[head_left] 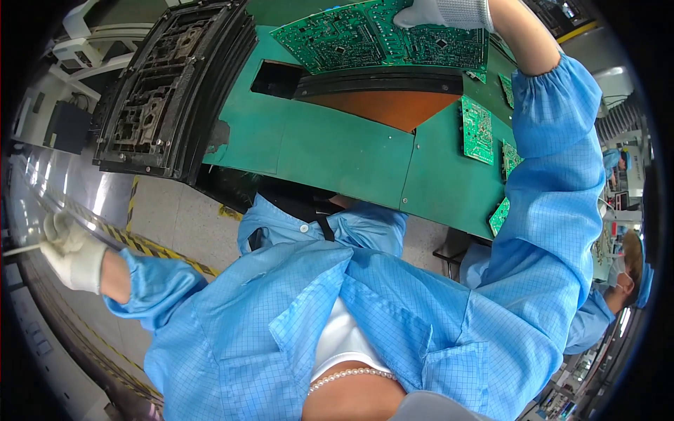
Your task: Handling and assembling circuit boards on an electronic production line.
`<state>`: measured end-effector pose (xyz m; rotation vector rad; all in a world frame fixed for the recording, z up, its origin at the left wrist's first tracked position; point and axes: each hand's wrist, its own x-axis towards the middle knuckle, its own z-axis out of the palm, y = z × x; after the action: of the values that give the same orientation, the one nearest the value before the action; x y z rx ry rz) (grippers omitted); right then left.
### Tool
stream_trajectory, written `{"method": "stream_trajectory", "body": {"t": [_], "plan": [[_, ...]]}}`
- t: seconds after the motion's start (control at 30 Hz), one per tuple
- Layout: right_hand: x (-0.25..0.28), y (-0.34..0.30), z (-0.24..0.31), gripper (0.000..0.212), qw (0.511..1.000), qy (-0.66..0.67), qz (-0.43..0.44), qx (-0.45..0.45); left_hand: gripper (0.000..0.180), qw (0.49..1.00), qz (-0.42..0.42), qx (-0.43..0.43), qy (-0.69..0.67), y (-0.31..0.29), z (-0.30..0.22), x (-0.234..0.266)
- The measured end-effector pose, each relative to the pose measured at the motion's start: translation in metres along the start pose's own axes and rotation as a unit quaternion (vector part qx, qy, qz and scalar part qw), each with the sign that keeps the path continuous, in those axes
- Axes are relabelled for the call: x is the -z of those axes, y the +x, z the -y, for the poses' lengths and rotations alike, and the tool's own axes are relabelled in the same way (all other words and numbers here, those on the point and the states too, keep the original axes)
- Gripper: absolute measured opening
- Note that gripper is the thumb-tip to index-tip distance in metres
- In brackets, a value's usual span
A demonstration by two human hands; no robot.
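My left hand [72, 254], in a white glove, is held out at the far left, away from the table. Its fingers are closed round a thin pale stick [22, 248], whose far end runs out of view. At the top edge, my right hand [446, 12], in a light grey glove, grips a large green circuit board [344, 43]. The thumb lies across the board's upper face; the other fingers are partly cut off or hidden. Tilted, the board stands above a black-edged frame [379, 83] with an orange-brown side.
A stack of black carrier frames [151, 91] stands on the left of the green table [330, 140]. Several smaller circuit boards [478, 130] lie along its right side. A dark rectangular opening [276, 79] is in the tabletop. Another person [597, 316] in blue is at the right.
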<state>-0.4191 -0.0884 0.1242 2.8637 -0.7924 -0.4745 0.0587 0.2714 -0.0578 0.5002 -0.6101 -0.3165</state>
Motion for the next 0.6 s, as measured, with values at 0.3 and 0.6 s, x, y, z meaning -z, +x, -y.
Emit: {"method": "stream_trajectory", "body": {"t": [0.3, 0.6], "plan": [[-0.005, 0.028, -0.001, 0.046, 0.999, -0.006, 0.049, -0.019, 0.024, 0.905, -0.321, -0.010, 0.279, -0.088, 0.093, 0.303], [-0.006, 0.031, -0.022, 0.050, 0.998, 0.045, 0.043, 0.022, 0.015, 0.758, -0.353, 0.402, 0.372, -0.262, 0.171, 0.114]]}}
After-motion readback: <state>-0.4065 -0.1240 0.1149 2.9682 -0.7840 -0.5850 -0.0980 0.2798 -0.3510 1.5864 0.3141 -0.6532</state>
